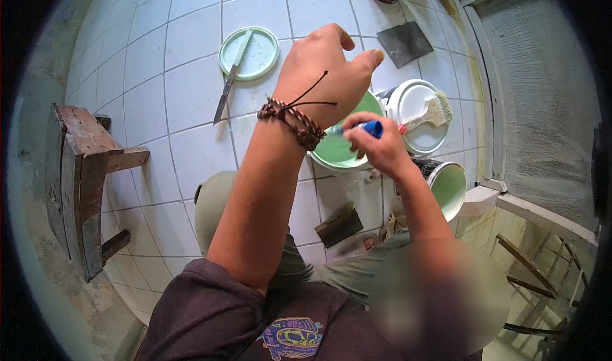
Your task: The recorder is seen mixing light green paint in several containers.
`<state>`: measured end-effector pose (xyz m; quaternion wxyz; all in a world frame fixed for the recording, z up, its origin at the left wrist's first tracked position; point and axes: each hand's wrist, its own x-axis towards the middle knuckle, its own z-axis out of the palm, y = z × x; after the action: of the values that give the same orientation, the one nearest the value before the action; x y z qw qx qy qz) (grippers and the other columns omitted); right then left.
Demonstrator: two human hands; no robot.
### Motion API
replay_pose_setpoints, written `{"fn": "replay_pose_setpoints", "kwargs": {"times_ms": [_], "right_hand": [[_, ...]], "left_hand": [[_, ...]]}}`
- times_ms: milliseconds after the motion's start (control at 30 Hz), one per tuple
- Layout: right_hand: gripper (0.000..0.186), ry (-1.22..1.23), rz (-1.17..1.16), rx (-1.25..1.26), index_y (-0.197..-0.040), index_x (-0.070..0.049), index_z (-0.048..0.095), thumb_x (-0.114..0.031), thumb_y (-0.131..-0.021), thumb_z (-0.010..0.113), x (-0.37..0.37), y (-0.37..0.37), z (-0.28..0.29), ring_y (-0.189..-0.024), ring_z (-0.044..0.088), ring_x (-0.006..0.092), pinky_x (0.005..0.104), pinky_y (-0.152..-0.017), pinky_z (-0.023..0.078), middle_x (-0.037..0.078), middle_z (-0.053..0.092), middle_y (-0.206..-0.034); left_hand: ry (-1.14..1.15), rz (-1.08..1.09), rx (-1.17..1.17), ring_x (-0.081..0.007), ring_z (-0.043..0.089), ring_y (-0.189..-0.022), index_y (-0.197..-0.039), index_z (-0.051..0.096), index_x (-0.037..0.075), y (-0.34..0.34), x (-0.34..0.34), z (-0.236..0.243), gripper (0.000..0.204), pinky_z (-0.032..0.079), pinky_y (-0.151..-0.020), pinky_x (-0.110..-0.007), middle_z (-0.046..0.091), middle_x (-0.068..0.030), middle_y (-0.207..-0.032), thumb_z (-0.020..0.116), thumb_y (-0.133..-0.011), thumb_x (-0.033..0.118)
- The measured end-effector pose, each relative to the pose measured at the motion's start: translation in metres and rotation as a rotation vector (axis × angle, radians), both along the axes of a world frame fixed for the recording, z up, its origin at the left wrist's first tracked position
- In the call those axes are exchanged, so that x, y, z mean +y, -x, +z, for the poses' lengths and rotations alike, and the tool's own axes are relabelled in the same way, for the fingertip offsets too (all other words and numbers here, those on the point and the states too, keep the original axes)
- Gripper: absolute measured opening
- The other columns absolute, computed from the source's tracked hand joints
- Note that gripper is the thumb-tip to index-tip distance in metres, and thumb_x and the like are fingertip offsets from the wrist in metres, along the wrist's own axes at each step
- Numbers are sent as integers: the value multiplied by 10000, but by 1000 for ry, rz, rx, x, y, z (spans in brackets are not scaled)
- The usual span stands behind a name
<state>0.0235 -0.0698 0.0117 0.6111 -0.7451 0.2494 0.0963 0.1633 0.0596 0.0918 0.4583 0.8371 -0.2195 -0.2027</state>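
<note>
I see green liquid (341, 152) in a round pale bucket (338, 168); my right hand (382, 145) grips a blue-ended cylinder (373, 129) above, my left hand (328, 74) curling loosely, thumb apart.

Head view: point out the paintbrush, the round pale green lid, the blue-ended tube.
Paintbrush (436, 112): head view, on its pale head.
Round pale green lid (262, 56): head view, bare inner face.
Blue-ended tube (372, 129): head view, on its blue end.
</note>
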Motion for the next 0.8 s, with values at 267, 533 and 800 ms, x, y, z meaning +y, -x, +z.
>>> {"fn": "replay_pose_setpoints", "kwargs": {"times_ms": [267,533,800], "right_hand": [[195,498,240,62,-882,9,683,-144,-784,612,-11,4,14,-668,650,218,330,-670,525,146,678,-764],[214,531,88,-159,-852,8,688,-164,-759,601,-14,4,9,-677,640,221,316,-688,513,162,663,-752],[201,403,30,-165,-860,6,699,-153,-764,624,-11,4,4,-744,682,267,339,-724,528,170,699,-810]], "left_hand": [[-13,35,-46,-257,688,-836,-1115,621,-69,-5,3,-3,583,557,-726,-341,694,-220,-944,659,-871,459],[-27,22,-45,-264,690,-848,-1121,625,-64,-5,2,-5,591,565,-718,-348,691,-226,-956,650,-880,475],[-30,26,-67,-244,683,-828,-1106,635,-61,-4,1,-7,584,561,-712,-344,691,-213,-947,662,-871,474]]}}
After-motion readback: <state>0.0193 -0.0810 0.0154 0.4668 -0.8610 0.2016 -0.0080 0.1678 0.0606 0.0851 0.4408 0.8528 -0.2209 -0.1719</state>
